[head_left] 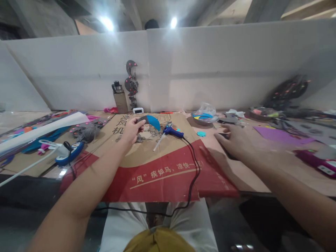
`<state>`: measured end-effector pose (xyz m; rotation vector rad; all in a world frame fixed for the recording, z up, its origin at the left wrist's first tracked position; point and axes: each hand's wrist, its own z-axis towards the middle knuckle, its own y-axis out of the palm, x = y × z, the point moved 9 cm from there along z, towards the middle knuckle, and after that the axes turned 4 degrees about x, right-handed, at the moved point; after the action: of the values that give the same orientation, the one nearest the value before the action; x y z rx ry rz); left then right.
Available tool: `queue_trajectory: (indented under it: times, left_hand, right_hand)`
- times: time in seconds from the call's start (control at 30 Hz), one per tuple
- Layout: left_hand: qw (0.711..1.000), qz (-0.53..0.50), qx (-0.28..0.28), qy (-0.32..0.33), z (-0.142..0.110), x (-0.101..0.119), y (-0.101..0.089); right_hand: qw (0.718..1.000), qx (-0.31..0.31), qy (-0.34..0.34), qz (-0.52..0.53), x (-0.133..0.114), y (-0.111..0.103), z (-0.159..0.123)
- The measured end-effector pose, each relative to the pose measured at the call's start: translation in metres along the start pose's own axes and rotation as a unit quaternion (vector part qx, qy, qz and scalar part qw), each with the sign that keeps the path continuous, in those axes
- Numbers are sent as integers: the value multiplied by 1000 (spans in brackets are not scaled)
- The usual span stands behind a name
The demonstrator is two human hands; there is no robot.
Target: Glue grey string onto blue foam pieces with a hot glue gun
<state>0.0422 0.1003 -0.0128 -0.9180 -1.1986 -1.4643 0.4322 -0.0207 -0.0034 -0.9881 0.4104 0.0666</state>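
Note:
My left hand (134, 130) is closed, pinching the grey end of a curved crescent piece between thumb and fingers. The blue part of this crescent piece (153, 121) points right, above the cardboard. Just right of it lies a blue glue gun (173, 132) with a white glue stick (159, 142) sticking out and a black cord (194, 175) running toward my lap. My right hand (232, 136), slightly blurred, is over a dark flat object (231, 153) at the right, thumb and fingers apart. Whether it grips that object is hard to see.
Printed cardboard (141, 155) covers the middle of the table. Grey yarn (91, 130) and a blue power strip (70, 154) lie left. A bottle (120, 99) stands at the back partition. Right are a round tray (206, 121), purple sheet (282, 135) and magenta device (316, 162).

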Motion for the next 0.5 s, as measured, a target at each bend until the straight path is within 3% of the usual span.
queue_trajectory:
  times: [0.1,0.27,0.37,0.5]
  left_hand:
    - [1000,-9,1,-2,1,-1,-2]
    - [1000,-15,0,-13,1,-3,-6]
    - [1000,-26,5,-17,0,-2,-8]
    - [996,-80,21,-17,-3,3,-11]
  right_hand:
    - [979,1,-119,163,-81,10,-4]
    - [923,-65,-215,311,-188,41,-4]
    - [900,-123,-219,356,-226,68,6]
    - [871,-218,-172,405,-251,110,18]
